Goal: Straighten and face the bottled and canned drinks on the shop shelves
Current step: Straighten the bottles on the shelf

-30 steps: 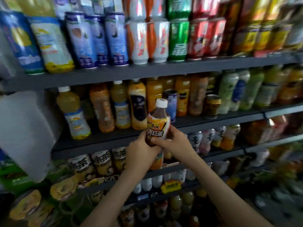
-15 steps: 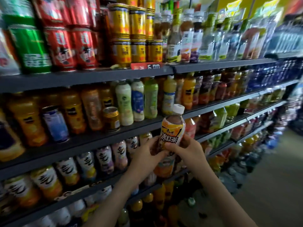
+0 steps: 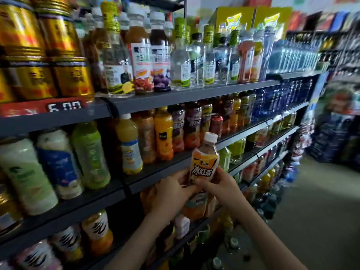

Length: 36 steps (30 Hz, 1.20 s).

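An iced tea bottle (image 3: pixel 204 162) with a white cap and an orange-yellow label stands upright in front of the shelves, held between both hands, label facing me. My left hand (image 3: pixel 168 193) grips its lower left side and my right hand (image 3: pixel 218 187) grips its lower right side. The bottle's bottom is hidden behind my fingers. It hovers just in front of the edge of the middle shelf (image 3: pixel 155 178), off the board.
Dark shelves run from left to far right. Gold cans (image 3: pixel 64 61) and tall bottles (image 3: pixel 142 55) fill the top shelf. Orange and yellow juice bottles (image 3: pixel 163 133) stand behind the held bottle, green and white ones (image 3: pixel 89 154) at left. An aisle floor (image 3: pixel 321 211) opens to the right.
The view has swung further right along the shelves. Both hands keep hold of the iced tea bottle, which stays upright in front of me.
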Each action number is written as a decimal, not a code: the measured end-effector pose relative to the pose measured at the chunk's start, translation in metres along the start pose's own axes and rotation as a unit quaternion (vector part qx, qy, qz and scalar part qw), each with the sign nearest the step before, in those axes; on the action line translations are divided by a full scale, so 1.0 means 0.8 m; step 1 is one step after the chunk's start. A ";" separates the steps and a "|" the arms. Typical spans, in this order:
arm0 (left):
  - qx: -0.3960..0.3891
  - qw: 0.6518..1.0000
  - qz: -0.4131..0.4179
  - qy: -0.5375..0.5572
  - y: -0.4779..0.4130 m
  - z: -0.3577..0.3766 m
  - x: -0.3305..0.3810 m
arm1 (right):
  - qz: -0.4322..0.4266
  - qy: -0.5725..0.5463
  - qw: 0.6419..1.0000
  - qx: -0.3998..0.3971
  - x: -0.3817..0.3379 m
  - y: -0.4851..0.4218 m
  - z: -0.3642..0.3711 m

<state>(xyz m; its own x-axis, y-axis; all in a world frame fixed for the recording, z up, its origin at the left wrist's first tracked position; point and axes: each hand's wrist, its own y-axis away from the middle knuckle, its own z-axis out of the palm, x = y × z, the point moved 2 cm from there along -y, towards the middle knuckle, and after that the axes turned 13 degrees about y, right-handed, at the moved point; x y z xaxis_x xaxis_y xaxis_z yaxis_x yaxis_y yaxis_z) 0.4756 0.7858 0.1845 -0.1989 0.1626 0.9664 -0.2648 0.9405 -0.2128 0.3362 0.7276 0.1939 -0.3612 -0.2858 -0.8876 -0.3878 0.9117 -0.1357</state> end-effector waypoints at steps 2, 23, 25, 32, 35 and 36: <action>-0.010 1.000 0.003 0.007 -0.042 0.030 0.002 | -0.003 -0.006 1.000 0.007 0.012 -0.035 -0.032; 0.188 0.974 -0.055 -0.109 -0.350 0.311 -0.019 | -0.026 -0.021 0.997 -0.074 0.214 -0.375 -0.307; 0.222 0.965 -0.053 -0.131 -0.358 0.320 -0.018 | -0.028 -0.030 0.996 -0.085 0.224 -0.393 -0.322; 0.240 0.950 -0.018 -0.199 -0.405 0.371 -0.004 | -0.031 -0.063 0.996 -0.053 0.253 -0.428 -0.364; 0.256 0.940 0.025 -0.225 -0.442 0.402 -0.003 | -0.049 -0.055 0.997 -0.015 0.270 -0.443 -0.395; 0.265 0.935 0.038 -0.232 -0.456 0.415 -0.003 | -0.055 -0.053 0.997 -0.010 0.277 -0.450 -0.406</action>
<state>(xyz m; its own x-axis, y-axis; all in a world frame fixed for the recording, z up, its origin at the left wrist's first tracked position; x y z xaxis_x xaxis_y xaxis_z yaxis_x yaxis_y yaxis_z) 0.2595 0.3433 0.2124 -0.5910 -0.0396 0.8057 -0.6395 0.6318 -0.4380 0.1199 0.2402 0.1887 -0.2238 -0.3507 -0.9094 -0.4376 0.8699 -0.2277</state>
